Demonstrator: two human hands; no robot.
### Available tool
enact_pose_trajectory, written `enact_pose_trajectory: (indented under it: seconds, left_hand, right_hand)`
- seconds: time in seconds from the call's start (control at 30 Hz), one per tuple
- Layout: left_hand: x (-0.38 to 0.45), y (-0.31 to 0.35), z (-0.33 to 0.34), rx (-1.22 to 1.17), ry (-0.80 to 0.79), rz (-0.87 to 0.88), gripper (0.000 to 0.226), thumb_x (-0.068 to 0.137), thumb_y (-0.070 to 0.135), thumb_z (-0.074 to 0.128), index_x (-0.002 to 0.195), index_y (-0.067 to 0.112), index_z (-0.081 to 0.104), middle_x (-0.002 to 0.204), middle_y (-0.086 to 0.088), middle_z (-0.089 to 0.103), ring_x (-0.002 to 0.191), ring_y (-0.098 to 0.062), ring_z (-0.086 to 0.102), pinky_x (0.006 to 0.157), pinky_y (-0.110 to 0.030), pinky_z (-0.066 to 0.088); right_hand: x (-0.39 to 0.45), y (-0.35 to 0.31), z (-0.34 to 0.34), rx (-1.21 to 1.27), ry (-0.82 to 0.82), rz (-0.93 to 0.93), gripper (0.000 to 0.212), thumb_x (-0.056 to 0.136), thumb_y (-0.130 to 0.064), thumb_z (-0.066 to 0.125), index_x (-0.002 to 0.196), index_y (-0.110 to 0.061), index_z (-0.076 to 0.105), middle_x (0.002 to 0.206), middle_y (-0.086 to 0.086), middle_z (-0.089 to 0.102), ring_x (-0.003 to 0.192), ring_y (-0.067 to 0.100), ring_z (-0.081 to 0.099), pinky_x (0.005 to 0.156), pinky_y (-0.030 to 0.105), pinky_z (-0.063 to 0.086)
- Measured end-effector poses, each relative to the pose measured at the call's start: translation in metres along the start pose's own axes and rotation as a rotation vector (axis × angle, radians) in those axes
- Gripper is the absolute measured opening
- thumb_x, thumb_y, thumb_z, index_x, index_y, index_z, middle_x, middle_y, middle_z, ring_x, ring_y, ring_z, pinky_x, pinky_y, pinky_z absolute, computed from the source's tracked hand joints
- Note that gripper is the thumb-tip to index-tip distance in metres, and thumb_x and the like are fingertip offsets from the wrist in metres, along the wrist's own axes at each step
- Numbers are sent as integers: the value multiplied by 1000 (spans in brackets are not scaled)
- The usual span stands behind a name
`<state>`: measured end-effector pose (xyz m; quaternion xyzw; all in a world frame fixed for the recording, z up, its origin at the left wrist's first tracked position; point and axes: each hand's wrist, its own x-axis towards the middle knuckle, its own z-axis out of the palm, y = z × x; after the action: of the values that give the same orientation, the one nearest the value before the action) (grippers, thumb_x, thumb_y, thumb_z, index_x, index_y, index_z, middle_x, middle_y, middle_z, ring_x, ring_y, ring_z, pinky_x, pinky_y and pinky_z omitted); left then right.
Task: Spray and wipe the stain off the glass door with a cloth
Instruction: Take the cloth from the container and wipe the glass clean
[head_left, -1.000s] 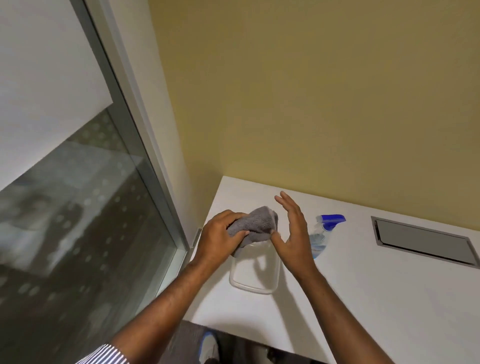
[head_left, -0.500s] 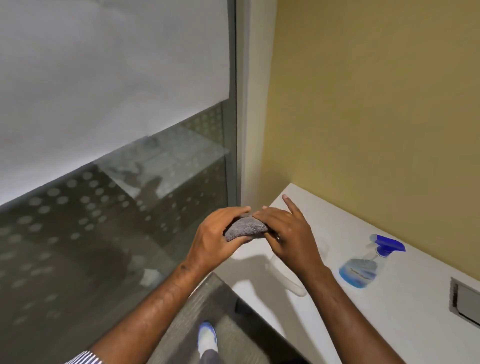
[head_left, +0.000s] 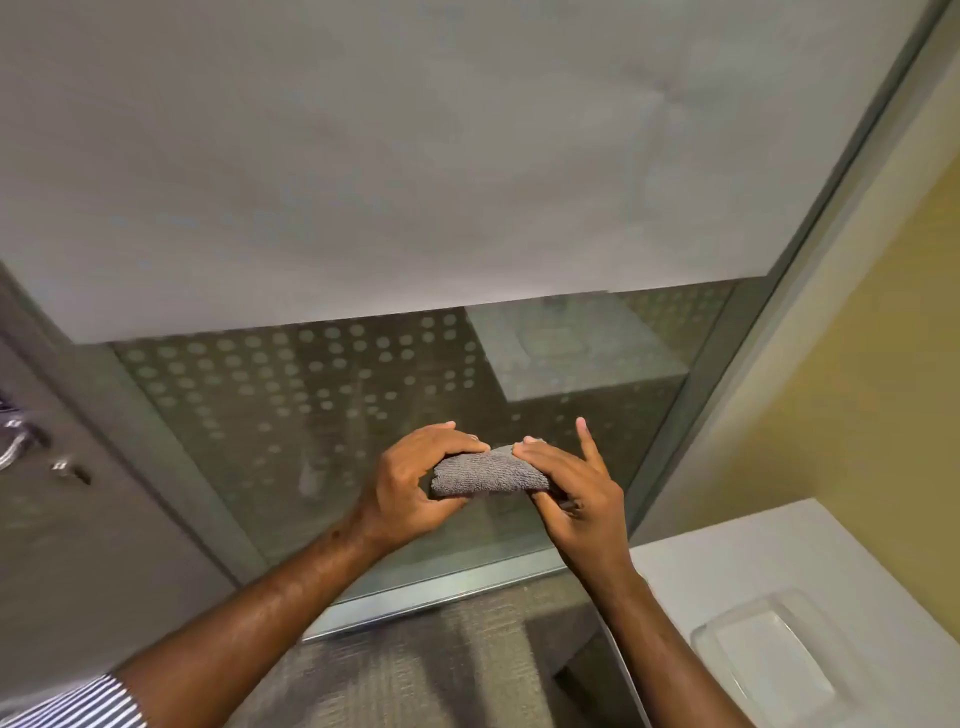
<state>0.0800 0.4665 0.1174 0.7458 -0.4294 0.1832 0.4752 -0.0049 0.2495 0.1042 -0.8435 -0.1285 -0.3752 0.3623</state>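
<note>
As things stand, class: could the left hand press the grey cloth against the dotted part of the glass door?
Probably yes. The left hand already grips the cloth, together with the right hand, and nothing shows between them and the dotted glass in front. How far off the glass is cannot be judged.

Two hands, left hand (head_left: 410, 486) and right hand (head_left: 574, 496), one grey cloth (head_left: 488, 473), one clear tray (head_left: 774, 657), possibly one door handle (head_left: 18, 447).

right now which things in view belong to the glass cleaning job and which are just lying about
Job:
- folded grey terry cloth, held between left hand and right hand
- dotted frosted glass door panel

Lying about:
- clear plastic tray on white table
- metal door handle
</note>
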Motion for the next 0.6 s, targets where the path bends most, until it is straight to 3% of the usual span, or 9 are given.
enact_pose_trajectory:
  seconds: [0.1,0.3,0.47,0.6]
  left_hand:
    - [-27,8,-53,-85,133,-156,44,77,31,90,115,24,69,113,6,76,108,-16,73,98,-36,57]
    - [-97,25,-169,-19,336,-278,36,81,49,82,106,26,70,106,10,75,102,-10,73,95,-25,55]
    - [-168,41,-271,117,422,-333,34,75,32,86,105,25,71,105,11,74,97,-2,72,88,-20,55]
    - [-226,59,-349,212,465,-350,34,76,30,82,107,26,71,104,10,75,98,-10,74,89,-32,58]
  right_hand:
    - [11,-33,47,101,-21,-7,39,82,6,73,117,-10,76,119,-8,76,117,7,70,126,51,29]
    - [15,-124,143,249,-124,-89,32,87,-5,68,118,-10,75,116,-6,77,114,5,71,126,45,31]
    - [9,-220,214,357,-215,-152,31,85,-7,65,114,-7,76,113,-7,76,108,4,71,126,42,32]
    - [2,-293,266,410,-286,-228,37,78,5,72,112,-9,77,111,-7,77,105,6,72,120,48,40]
